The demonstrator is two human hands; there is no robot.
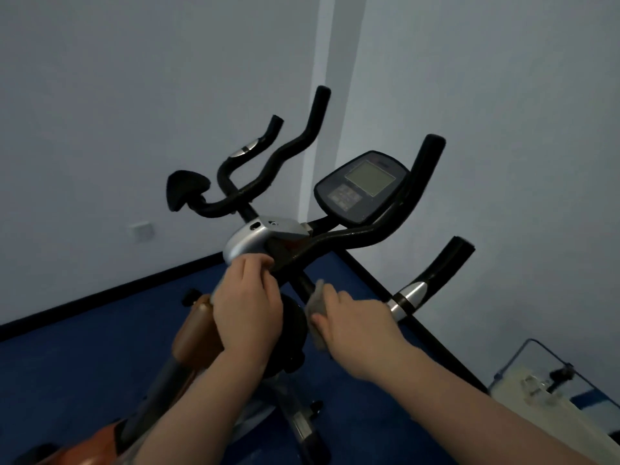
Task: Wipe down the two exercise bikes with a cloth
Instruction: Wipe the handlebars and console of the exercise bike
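An exercise bike with black handlebars (352,236), a silver mount housing (248,241), a dark console (362,184) and an orange-brown frame (196,330) stands right in front of me. My left hand (248,310) is curled around the underside of the silver housing where the bars meet the post. My right hand (352,322) grips a grey cloth (317,308) and presses it against the black post just below the bars. A black padded part (186,189) sits at the far left end of the bars; I cannot tell whether it belongs to a second bike.
Pale walls meet in a corner behind the bike, with a wall socket (142,229) low on the left. Blue floor (84,357) with black skirting runs along both walls. A white object with a metal wire frame (543,380) lies at the lower right.
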